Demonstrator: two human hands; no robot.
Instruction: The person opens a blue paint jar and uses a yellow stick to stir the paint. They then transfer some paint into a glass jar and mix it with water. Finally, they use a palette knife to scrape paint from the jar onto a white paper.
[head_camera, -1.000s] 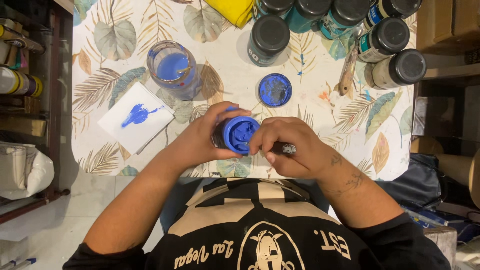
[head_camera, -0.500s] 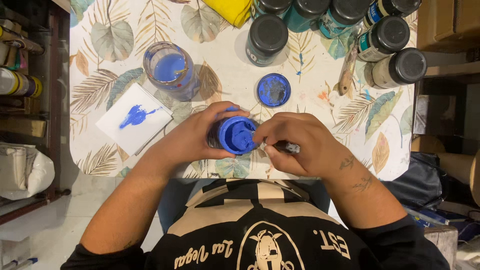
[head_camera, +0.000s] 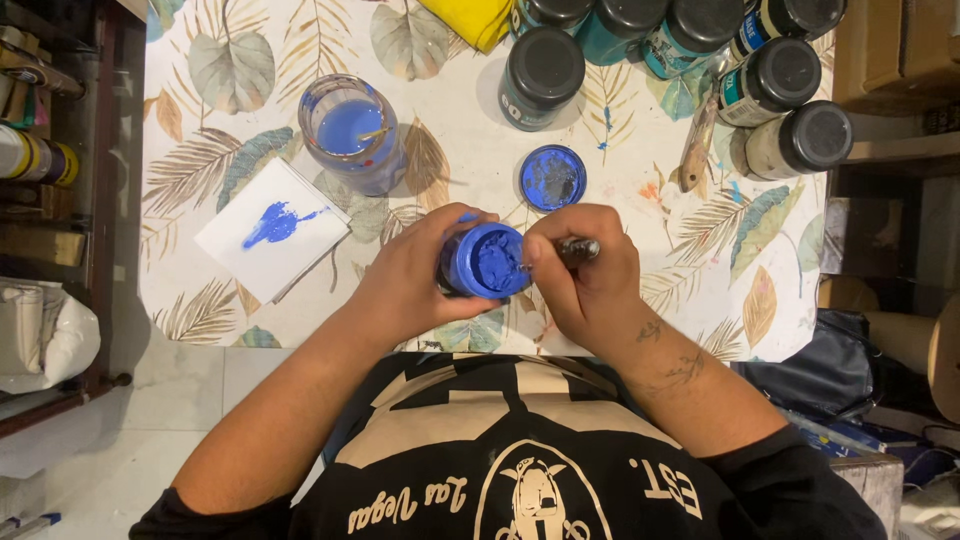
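My left hand (head_camera: 415, 275) is wrapped around an open jar of blue paint (head_camera: 486, 262), held tilted above the table's near edge. My right hand (head_camera: 585, 275) grips a thin dark-handled tool (head_camera: 578, 250) whose tip reaches into the jar's mouth. The jar's lid (head_camera: 552, 177), smeared blue inside, lies on the table just beyond my hands. A glass of blue water (head_camera: 350, 133) with a stick in it stands further left. A white square card (head_camera: 272, 230) with a blue paint smear lies beside that glass.
A leaf-patterned cloth (head_camera: 700, 260) covers the table. Several black-capped paint bottles (head_camera: 540, 65) stand along the far edge, with a yellow item (head_camera: 470, 15) among them. A paint-stained brush (head_camera: 697, 150) lies to the right. Shelves with cans (head_camera: 35, 160) stand on the left.
My right hand has shifted left and brought the tool's tip into the jar's mouth. The left hand keeps its hold on the jar, tilted slightly more toward me.
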